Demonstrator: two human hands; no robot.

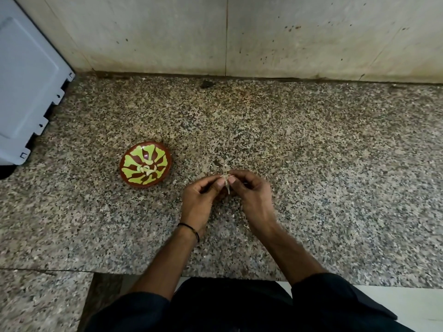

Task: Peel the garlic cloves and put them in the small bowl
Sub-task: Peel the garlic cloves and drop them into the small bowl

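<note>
A small brown bowl point(129, 174) with a green leaf pattern sits on the speckled granite counter point(311, 152), left of my hands. Several pale peeled garlic cloves point(146, 168) lie in its middle. My left hand point(202, 200) and my right hand point(251, 195) meet above the counter's middle. Between their fingertips they pinch a small garlic clove point(226, 182) with papery skin hanging from it. Most of the clove is hidden by my fingers.
A light grey appliance point(26, 85) stands at the far left, against the stained tiled wall point(263, 37). Small bits of skin point(219, 164) lie on the counter just beyond my hands. The counter's front edge runs below my forearms.
</note>
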